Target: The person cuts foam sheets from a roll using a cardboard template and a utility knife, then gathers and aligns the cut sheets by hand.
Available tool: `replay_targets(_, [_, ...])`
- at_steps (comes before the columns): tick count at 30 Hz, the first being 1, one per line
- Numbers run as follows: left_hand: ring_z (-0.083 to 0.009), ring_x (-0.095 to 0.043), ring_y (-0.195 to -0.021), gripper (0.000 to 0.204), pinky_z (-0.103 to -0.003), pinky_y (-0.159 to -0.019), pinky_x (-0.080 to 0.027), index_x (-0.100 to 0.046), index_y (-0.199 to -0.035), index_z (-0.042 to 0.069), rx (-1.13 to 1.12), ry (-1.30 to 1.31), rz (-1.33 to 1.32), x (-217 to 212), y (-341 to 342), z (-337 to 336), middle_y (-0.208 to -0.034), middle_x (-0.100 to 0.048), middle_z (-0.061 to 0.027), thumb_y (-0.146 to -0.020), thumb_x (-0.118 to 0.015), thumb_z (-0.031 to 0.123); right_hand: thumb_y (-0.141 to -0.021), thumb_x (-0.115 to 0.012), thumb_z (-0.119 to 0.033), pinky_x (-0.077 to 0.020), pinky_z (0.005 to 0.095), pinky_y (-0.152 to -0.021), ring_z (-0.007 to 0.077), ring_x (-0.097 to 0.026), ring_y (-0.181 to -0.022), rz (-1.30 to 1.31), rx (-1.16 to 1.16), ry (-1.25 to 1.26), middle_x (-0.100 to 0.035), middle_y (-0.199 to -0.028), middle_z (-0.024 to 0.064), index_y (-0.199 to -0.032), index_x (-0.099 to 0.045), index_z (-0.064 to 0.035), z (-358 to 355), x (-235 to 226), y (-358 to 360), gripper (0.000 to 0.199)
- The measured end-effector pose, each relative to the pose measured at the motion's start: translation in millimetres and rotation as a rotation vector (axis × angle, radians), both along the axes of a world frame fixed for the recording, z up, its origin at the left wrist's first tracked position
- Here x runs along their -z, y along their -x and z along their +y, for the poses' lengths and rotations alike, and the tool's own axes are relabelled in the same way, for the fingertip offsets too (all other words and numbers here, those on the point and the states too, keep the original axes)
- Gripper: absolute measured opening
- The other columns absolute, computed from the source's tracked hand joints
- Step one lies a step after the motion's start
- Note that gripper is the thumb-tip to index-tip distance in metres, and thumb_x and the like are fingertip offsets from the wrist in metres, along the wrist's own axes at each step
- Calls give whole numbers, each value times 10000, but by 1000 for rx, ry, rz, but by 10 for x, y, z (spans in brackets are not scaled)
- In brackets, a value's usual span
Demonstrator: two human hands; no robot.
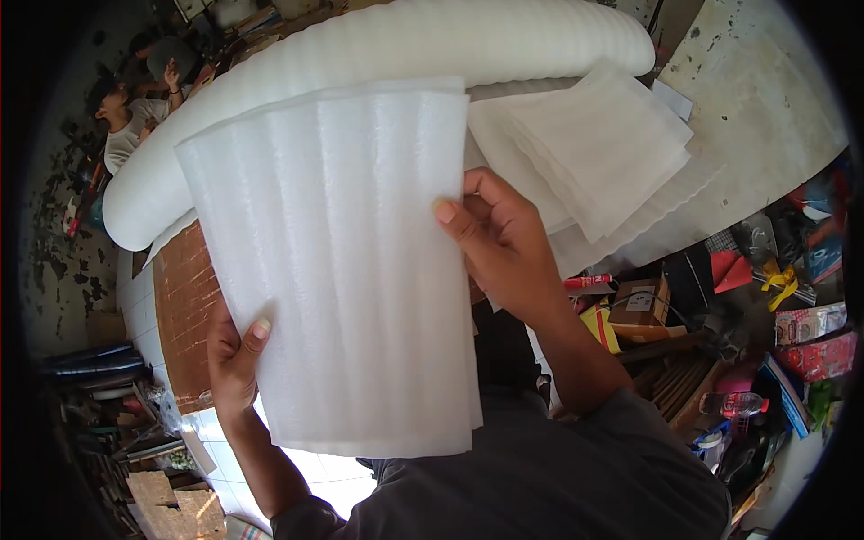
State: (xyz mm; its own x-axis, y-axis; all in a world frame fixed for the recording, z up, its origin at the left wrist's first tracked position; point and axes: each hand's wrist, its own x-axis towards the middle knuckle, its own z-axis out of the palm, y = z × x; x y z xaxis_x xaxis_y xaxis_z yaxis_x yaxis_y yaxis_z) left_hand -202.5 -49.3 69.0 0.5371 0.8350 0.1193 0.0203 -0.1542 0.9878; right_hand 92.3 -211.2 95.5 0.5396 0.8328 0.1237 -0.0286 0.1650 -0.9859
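A stack of white foam sheets (351, 270) is held up in front of me, with soft vertical ridges on its face. My left hand (236, 355) grips its lower left edge, thumb on the front and fingers hidden behind. At the right edge, higher up, my right hand (504, 238) pinches the sheets between thumb and curled fingers. Behind them a long thick roll of white foam (423, 45) lies across the table. More cut foam sheets (603, 148) lie loosely piled to the right of the held stack.
A scored brown board (184, 315) shows at the table's left. Clutter crowds the right side, including a cardboard box (639, 306) and a plastic bottle (733, 404). Dark rolls (94, 360) and cardboard scraps (175, 504) lie at left. Another person (130, 121) is at the far left.
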Motion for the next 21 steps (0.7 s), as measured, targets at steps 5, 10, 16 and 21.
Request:
replay_targets(5, [-208,-709,-1056,741,-344,-883,-559,-448,-1502,-61,145,-23,-46,30,-205,5,-1179,-726,-181,-961,-759,338,-1042,-685,-221,-232,220,-397,18,-339,-420,16,487,-111,-565,-669,-36,-1082,-603,-16,-450,-139,-725,224])
replay_targets(10, [-98,-662,-637,579,-194,-519,-434,-485,-1493,12,105,44,92,208,-83,95,-831,-704,-46,-1038,-684,311,-1013,-720,-207,-227,235,-384,42,-376,-410,-80,903,-161,-473,-581,-48,-1039,-590,-7,-1125,66,-1884,240])
replay_targets(16, [-67,-617,-657,409,-197,-578,-445,-588,-1410,56,11,93,184,300,-51,77,-849,-702,-22,-1053,-660,243,-992,-749,-246,-273,234,-369,66,-449,-426,-207,1063,104,-536,-620,-3,-1185,-574,102,-1680,592,-2688,435])
replay_targets(21, [-56,-607,-708,367,-189,-601,-415,-598,-1397,35,16,106,175,522,-17,186,-862,-710,-11,-1057,-652,164,-967,-781,-305,-320,263,-382,85,-475,-450,-314,1094,308,-594,-720,44,-1366,-492,175,-1646,761,-2643,688])
